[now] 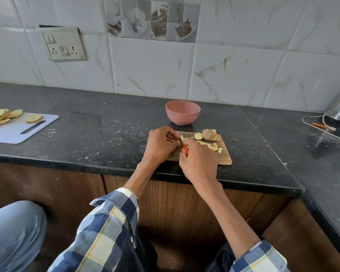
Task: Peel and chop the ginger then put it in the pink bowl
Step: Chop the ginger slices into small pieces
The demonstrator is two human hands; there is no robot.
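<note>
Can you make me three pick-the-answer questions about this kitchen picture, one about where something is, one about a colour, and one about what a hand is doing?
1. Where is the pink bowl?
A. On the counter behind the wooden cutting board
B. On the white cutting board
C. In the person's hand

2. What colour is the knife handle?
A. Blue
B. Red
C. Green

3. What is the right hand doing?
A. Lying flat on the counter
B. Lifting the bowl
C. Gripping the knife over the chopped ginger

Answers: 1 A, the bowl stands on the black counter just beyond the wooden board. 2 B, a red bit shows under the fingers. 3 C, the fingers curl round the handle, while the left hand holds ginger bits beside it.
</note>
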